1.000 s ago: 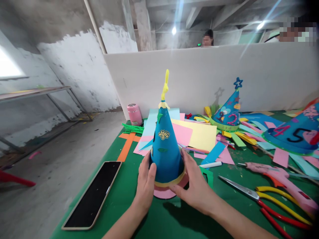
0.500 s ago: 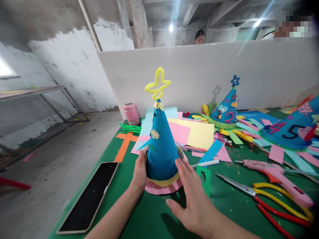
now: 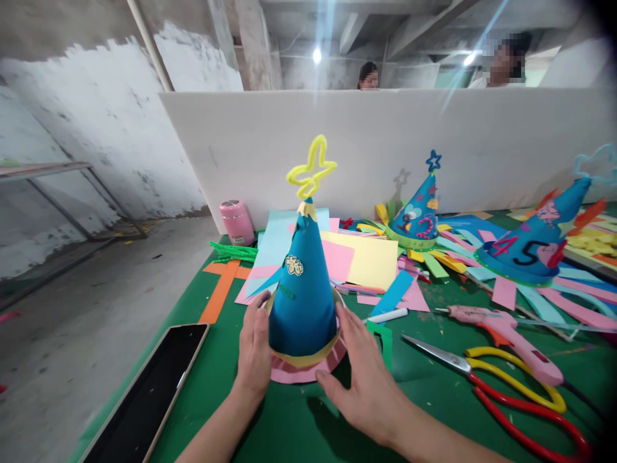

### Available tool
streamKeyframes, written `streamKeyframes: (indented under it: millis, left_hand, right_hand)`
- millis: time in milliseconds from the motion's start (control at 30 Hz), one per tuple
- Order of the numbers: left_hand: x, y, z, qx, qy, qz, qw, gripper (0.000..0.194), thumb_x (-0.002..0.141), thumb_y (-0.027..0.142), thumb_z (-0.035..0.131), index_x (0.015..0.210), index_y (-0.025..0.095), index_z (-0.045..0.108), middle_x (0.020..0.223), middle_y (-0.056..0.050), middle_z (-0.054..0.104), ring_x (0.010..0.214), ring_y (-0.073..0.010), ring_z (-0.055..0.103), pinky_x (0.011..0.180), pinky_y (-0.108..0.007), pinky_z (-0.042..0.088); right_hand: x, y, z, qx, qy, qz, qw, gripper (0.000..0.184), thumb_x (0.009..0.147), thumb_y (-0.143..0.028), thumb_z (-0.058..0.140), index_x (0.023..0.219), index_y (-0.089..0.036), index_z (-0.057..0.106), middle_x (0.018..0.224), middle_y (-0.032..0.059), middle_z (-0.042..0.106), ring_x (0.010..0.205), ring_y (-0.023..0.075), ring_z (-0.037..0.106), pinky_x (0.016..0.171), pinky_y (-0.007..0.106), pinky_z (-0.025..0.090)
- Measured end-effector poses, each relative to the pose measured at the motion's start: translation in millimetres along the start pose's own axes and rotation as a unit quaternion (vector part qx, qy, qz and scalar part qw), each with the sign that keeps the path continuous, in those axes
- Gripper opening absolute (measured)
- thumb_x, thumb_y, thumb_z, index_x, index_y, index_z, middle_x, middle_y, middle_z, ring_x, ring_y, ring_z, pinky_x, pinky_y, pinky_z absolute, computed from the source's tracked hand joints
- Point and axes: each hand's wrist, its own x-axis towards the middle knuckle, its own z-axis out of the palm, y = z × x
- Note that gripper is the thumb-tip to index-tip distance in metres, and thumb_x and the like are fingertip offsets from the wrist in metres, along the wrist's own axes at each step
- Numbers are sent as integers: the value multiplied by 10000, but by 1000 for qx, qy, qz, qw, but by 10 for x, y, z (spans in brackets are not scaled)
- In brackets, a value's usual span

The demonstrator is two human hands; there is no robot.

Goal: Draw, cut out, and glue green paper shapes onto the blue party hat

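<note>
A blue cone party hat point(image 3: 303, 296) stands upright on the green table in front of me, with a yellow band and a pink brim point(image 3: 294, 374) at its base. A yellow butterfly-shaped pipe cleaner point(image 3: 313, 168) tops it, and a cream flower sticker is on its side. My left hand point(image 3: 255, 350) grips the hat's lower left edge, its fingers partly hidden behind the cone. On the other side, my right hand point(image 3: 361, 366) has its fingers against the lower right edge and its thumb at the front of the pink brim.
A phone point(image 3: 149, 392) lies at left, beside orange paper strips point(image 3: 222, 292). Scissors point(image 3: 475, 366) and a pink glue gun point(image 3: 501, 325) lie at right. Behind are coloured paper point(image 3: 376, 260), a pink bottle point(image 3: 237, 222), and two decorated hats point(image 3: 417, 215). Two people are beyond the white partition point(image 3: 270, 135).
My view has shifted, so the hats and tools at the right appear further left. My right thumb has come in to the brim. Both hands remain at the hat's base.
</note>
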Motion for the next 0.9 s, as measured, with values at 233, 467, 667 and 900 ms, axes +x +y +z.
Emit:
streamKeyframes:
  millis: [233, 467, 667, 900]
  left_hand:
    - [5, 10, 48, -43, -58, -1, 997, 462, 879, 462, 285, 1195, 184, 476, 1231, -67, 521, 1167, -235, 421, 1003, -376, 281]
    - [49, 0, 24, -21, -48, -7, 999, 481, 865, 489, 288, 1168, 180, 499, 1226, -57, 526, 1166, -230, 423, 1007, -360, 274]
    - [25, -15, -4, -3, -43, 13, 999, 455, 863, 482, 295, 1133, 190, 516, 1187, -58, 544, 1140, -239, 443, 986, -369, 300]
    - [-10, -34, 17, 15, -6, 23, 1000, 452, 857, 486, 318, 1112, 176, 527, 1193, -92, 527, 1165, -249, 417, 1003, -409, 276]
  right_hand:
    - [-26, -8, 3, 19, -15, 0, 1000, 822, 768, -318, 528, 1390, -214, 0, 1470, 78, 138, 1330, 293, 92, 1026, 528, 260]
    - [23, -31, -102, 44, 42, 27, 998, 708, 766, -296, 528, 1360, -209, 152, 1386, 111, 319, 1265, 294, 285, 993, 486, 328]
    - [256, 107, -555, 76, 110, 68, 989, 526, 807, -328, 499, 1287, -238, 303, 1274, 101, 463, 1175, 256, 422, 951, 450, 367]
    - [776, 1003, -933, -14, 184, 111, 977, 549, 763, -353, 513, 1234, -108, 372, 1126, 166, 546, 1012, 241, 547, 834, 372, 452]
